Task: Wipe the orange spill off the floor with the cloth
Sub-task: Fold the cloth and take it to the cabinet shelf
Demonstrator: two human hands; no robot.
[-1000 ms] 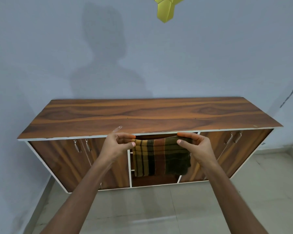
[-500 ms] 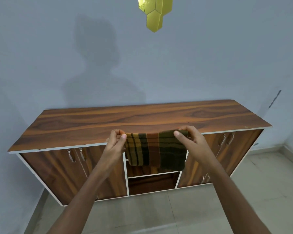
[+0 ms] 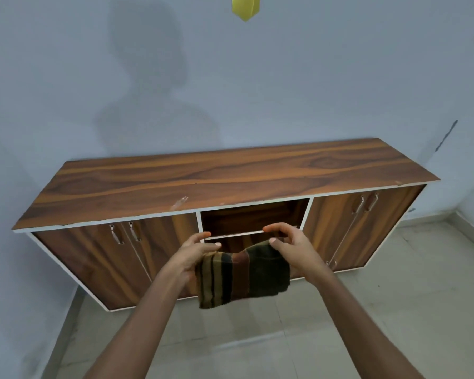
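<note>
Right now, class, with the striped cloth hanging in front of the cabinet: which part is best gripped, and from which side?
Grip the cloth at its two upper corners, coming from above at either end. That top edge is spread between the left hand and right hand, which pinch it; the rest hangs limp, so probably gives no firm hold.

Plain home room: low wood-grain cabinet with handled doors against pale blue wall, tiled floor.
</note>
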